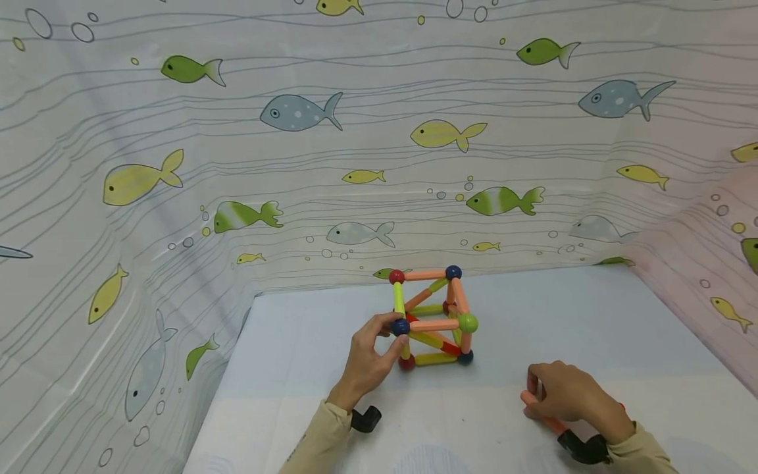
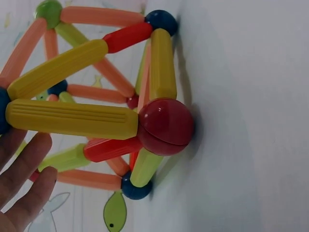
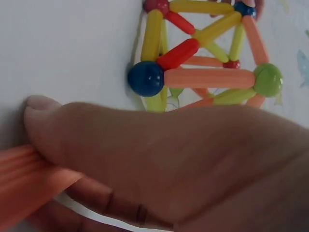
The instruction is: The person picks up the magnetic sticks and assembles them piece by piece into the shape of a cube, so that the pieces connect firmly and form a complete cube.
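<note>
A cube-shaped frame of magnetic rods and balls (image 1: 435,325) stands on the table, with slanting yellow-and-red rods crossing its sides. My left hand (image 1: 364,365) pinches the dark blue ball (image 1: 401,327) at its upper near left corner, thumb in front. Below that ball, a yellow rod (image 2: 72,118) runs down to a red ball (image 2: 166,126) at the table. Right of the frame and nearer to me, my right hand (image 1: 565,392) holds an orange magnetic rod (image 3: 29,186) between thumb and fingers, low over the table. Part of this rod is hidden by the hand.
The pale table (image 1: 308,342) reaches back to a fish-patterned curtain (image 1: 249,151), which also closes off the left and right sides. Close behind the frame is the table's far edge. A black wrist mount (image 1: 583,447) sits at the right sleeve, another (image 1: 367,419) at the left.
</note>
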The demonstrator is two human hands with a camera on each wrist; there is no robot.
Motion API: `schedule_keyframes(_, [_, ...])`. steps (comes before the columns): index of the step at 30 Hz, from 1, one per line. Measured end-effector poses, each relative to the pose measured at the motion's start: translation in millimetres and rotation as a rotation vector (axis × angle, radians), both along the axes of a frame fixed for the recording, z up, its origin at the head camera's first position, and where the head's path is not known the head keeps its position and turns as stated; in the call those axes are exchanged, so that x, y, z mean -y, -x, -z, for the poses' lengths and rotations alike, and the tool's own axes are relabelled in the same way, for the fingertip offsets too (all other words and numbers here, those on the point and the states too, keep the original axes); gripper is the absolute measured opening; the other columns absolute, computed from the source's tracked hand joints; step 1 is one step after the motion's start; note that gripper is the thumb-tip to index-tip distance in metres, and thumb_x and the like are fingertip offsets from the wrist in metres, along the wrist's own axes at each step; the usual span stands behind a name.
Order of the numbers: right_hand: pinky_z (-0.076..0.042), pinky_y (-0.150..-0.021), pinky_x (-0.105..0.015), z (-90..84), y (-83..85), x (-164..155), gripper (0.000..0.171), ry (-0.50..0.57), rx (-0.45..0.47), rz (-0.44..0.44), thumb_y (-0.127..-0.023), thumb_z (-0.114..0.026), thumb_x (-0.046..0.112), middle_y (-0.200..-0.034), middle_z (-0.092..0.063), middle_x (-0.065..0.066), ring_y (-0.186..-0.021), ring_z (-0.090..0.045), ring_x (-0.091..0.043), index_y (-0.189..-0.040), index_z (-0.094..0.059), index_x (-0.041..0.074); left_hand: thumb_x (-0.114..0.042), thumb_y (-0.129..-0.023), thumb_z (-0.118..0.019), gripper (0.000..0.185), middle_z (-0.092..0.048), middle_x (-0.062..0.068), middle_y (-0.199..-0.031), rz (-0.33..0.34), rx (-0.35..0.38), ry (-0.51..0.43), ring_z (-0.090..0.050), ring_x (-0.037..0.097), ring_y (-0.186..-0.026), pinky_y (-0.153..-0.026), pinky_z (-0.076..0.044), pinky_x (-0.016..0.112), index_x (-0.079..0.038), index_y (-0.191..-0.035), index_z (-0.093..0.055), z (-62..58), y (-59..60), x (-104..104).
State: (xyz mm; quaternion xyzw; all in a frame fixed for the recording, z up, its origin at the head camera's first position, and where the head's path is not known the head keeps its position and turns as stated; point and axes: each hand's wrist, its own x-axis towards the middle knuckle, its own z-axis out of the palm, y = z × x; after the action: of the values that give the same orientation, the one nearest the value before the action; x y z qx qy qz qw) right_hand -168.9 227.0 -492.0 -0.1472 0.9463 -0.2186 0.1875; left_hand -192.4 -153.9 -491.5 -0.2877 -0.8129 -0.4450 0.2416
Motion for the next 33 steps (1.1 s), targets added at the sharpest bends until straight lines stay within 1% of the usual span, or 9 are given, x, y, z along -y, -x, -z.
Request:
schedule_keyframes(2, [-0.041, -0.055, -0.029, 3.3, 2.6, -3.0, 0.031, 0.038, -0.003, -0.032, -0.084, -0.090, 0.035, -0.074, -0.059, 0.006, -0.060, -0.052, -0.012, -0.090, -0.064, 0.019, -0.010, -0.100, -0.074, 0.036, -0.073, 0.007, -0.116, 0.003, 0.007, -0.006, -0.069, 0.018, -0.099, -0.085, -0.063, 0.044, -0.009, -0.134, -0.065, -0.3, 0.3, 0.6])
schedule_keyframes(4, [-0.042, -0.055, -0.027, 5.6, 6.7, -5.0, 0.025, 0.093, -0.011, -0.044, -0.090, -0.084, 0.033, -0.074, -0.061, 0.007, -0.060, -0.053, -0.009, -0.093, -0.066, 0.017, -0.011, -0.101, -0.073, 0.035, -0.073, 0.007, -0.117, 0.006, 0.015, -0.011, -0.069, 0.018, -0.099, -0.085, -0.064, 0.043, -0.010, -0.134, -0.065, -0.7, 0.1, 0.7])
schedule_keyframes(7, [-0.045, -0.055, -0.026, 5.5, 14.8, -5.4, 0.022, 0.206, -0.072, -0.030, -0.099, -0.075, 0.031, -0.077, -0.067, 0.007, -0.061, -0.056, -0.007, -0.106, -0.071, 0.011, -0.011, -0.101, -0.073, 0.035, -0.073, 0.007, -0.117, 0.008, 0.023, -0.019, -0.070, 0.017, -0.099, -0.084, -0.064, 0.043, -0.010, -0.134, -0.065, -0.6, 0.0, 0.5])
schedule_keyframes(12, [-0.049, -0.062, -0.027, -8.3, 29.8, -2.7, 0.038, 0.354, -0.190, 0.143, -0.104, -0.069, 0.033, -0.090, -0.079, -0.001, -0.075, -0.068, -0.011, -0.128, -0.067, 0.003, -0.010, -0.100, -0.073, 0.035, -0.073, 0.007, -0.117, 0.016, 0.038, -0.030, -0.071, 0.017, -0.100, -0.083, -0.064, 0.043, -0.009, -0.134, -0.065, -0.1, 0.2, 0.6])
schedule_keyframes(17, [-0.055, -0.073, -0.027, -33.9, 50.1, 0.0, 0.060, 0.525, -0.167, 0.361, -0.106, -0.064, 0.047, -0.109, -0.080, -0.010, -0.091, -0.071, -0.013, -0.141, -0.060, -0.001, -0.009, -0.100, -0.074, 0.035, -0.074, 0.006, -0.117, 0.017, 0.052, -0.045, -0.071, 0.019, -0.100, -0.083, -0.064, 0.044, -0.010, -0.134, -0.065, 0.0, -0.3, 0.5])
schedule_keyframes(19, [-0.055, -0.078, -0.026, -43.0, 59.7, 3.6, 0.064, 0.598, -0.146, 0.404, -0.105, -0.062, 0.051, -0.113, -0.078, -0.004, -0.096, -0.069, -0.013, -0.144, -0.059, -0.001, -0.009, -0.100, -0.073, 0.035, -0.074, 0.007, -0.117, 0.018, 0.053, -0.051, -0.072, 0.020, -0.100, -0.084, -0.064, 0.042, -0.010, -0.134, -0.065, -0.1, -0.6, 0.3])
schedule_keyframes(23, [-0.052, -0.082, -0.028, -55.2, 77.1, 17.2, 0.071, 0.693, -0.085, 0.435, -0.104, -0.060, 0.057, -0.108, -0.072, 0.016, -0.104, -0.061, -0.018, -0.149, -0.056, 0.002, -0.010, -0.100, -0.074, 0.036, -0.074, 0.008, -0.118, 0.012, 0.043, -0.052, -0.072, 0.020, -0.100, -0.085, -0.064, 0.037, -0.008, -0.135, -0.064, 0.7, -0.3, -0.3])
schedule_keyframes(26, [-0.050, -0.079, -0.029, -61.5, 87.0, 32.3, 0.071, 0.753, -0.042, 0.444, -0.104, -0.061, 0.057, -0.104, -0.072, 0.020, -0.099, -0.057, -0.018, -0.151, -0.056, 0.004, -0.011, -0.100, -0.074, 0.037, -0.073, 0.008, -0.116, 0.010, 0.048, -0.058, -0.073, 0.019, -0.099, -0.086, -0.064, 0.035, -0.005, -0.134, -0.061, 1.4, 0.1, -0.9])
schedule_keyframes(33, [-0.036, -0.058, -0.026, -75.9, 102.8, 75.0, 0.057, 0.805, -0.028, 0.401, -0.102, -0.069, 0.048, -0.097, -0.077, 0.007, -0.068, -0.048, -0.014, -0.142, -0.064, 0.007, -0.011, -0.100, -0.074, 0.035, -0.073, 0.008, -0.112, 0.013, 0.066, -0.071, -0.072, 0.019, -0.100, -0.086, -0.064, 0.038, -0.007, -0.131, -0.058, 1.9, -0.5, -1.4])
